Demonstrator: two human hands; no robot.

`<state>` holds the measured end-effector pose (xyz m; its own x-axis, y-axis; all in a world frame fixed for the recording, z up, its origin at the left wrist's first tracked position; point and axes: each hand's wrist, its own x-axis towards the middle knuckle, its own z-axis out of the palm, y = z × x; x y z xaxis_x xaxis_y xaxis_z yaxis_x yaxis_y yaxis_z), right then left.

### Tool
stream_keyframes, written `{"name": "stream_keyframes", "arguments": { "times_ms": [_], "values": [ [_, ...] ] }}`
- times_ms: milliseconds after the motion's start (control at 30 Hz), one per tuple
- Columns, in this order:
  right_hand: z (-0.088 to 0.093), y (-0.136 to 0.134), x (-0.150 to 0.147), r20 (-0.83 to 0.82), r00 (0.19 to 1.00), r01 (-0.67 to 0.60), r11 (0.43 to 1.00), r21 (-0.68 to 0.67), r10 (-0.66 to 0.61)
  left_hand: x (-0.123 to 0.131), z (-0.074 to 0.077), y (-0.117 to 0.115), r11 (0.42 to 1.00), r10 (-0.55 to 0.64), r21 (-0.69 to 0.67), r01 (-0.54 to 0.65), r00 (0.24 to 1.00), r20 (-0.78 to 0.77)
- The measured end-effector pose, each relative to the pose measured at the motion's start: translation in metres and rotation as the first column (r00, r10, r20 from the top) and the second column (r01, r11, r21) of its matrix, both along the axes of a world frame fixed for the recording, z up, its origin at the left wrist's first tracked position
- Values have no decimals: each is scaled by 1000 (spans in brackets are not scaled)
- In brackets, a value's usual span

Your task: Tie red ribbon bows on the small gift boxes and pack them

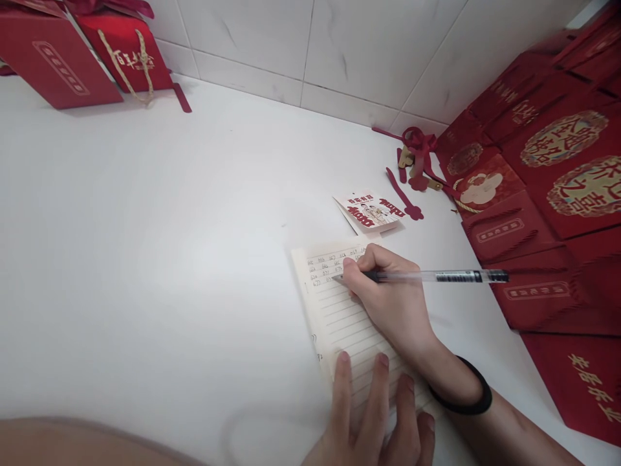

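My right hand grips a clear-barrelled pen with a black end, its tip on a sheet of lined paper. Rows of handwritten numbers fill the top lines of the sheet, and the pen tip meets the lowest of these rows. Spread fingers of my left hand lie flat on the lower part of the paper. A black band circles my right wrist. Just beyond the paper's top edge stands a small folded card with red print and drawn figures.
Red gift bags line the right side of the white table. Red ribbons and tags lie near the back wall. More red bags, one with rope handles, stand at the back left against the tiled wall.
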<state>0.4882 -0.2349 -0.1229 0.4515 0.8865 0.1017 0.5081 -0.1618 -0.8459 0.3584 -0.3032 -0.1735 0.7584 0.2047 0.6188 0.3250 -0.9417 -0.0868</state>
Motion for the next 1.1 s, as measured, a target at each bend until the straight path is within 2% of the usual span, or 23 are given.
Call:
{"name": "stream_keyframes", "arguments": {
  "times_ms": [400, 1100],
  "values": [
    [0, 0, -1, 24, 1000, -14, 1000, -27, 14, -1, -1, -1, 999, 11, 46, -10, 1000, -26],
    [1, 0, -2, 28, 1000, 2, 999, -39, -1, -1, -1, -1, 999, 13, 47, -11, 999, -44]
  ]
}}
